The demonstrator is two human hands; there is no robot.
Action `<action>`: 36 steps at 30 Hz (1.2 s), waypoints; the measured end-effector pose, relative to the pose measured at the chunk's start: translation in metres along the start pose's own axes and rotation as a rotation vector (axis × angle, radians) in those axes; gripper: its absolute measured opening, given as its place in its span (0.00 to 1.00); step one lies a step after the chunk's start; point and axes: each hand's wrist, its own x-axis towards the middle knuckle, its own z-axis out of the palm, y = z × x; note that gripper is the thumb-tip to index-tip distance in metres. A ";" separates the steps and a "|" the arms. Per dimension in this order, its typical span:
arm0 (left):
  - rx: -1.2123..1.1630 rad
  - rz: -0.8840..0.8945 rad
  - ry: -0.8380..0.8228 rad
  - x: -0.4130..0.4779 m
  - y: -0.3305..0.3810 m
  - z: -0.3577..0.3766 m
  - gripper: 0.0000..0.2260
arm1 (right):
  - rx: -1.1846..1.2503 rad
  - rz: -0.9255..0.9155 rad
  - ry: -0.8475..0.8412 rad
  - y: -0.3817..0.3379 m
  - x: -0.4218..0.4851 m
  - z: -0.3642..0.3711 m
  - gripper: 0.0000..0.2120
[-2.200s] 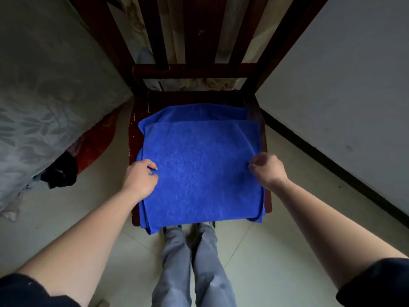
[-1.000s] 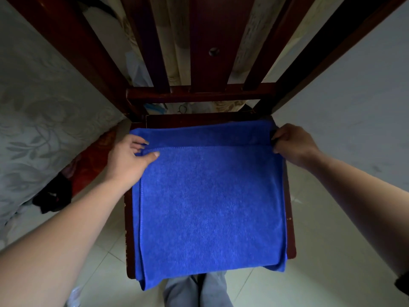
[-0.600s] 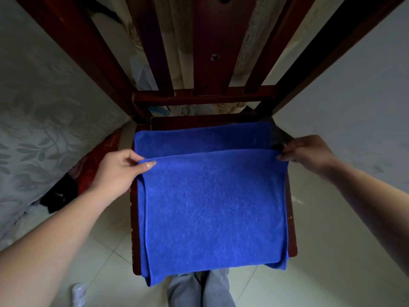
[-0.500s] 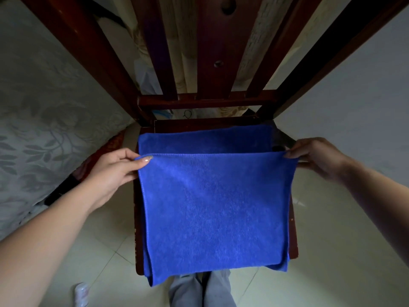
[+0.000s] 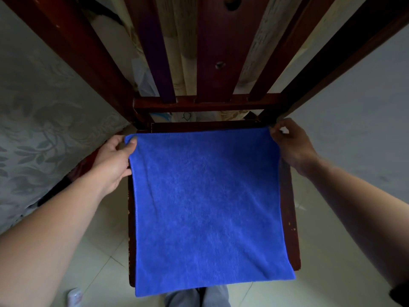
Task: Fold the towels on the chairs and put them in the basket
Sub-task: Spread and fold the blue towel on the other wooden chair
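Drawn up to 12 o'clock, the blue towel [image 5: 205, 207], seemingly soft and light, is corner-pinched by my left hand [image 5: 115, 160] and right hand [image 5: 292, 149].

A home room — wooden chair [image 5: 221, 103], tiled floor [image 5: 106, 251], patterned bedding [image 5: 44, 120].

Your floor: pale tiles [image 5: 327, 273] | your right: plain grey wall [image 5: 365, 107] | your left: leaf-patterned grey fabric [image 5: 44, 118] | light: dim
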 end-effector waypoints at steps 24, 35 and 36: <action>0.251 0.062 0.288 -0.039 -0.084 -0.013 0.08 | -0.110 0.036 0.265 0.048 -0.041 0.009 0.03; 0.351 -0.138 0.347 -0.157 -0.185 -0.027 0.12 | -0.213 0.290 0.096 0.133 -0.168 0.020 0.03; 0.358 -0.147 0.343 -0.165 -0.192 -0.028 0.12 | -0.227 0.316 0.091 0.140 -0.178 0.018 0.03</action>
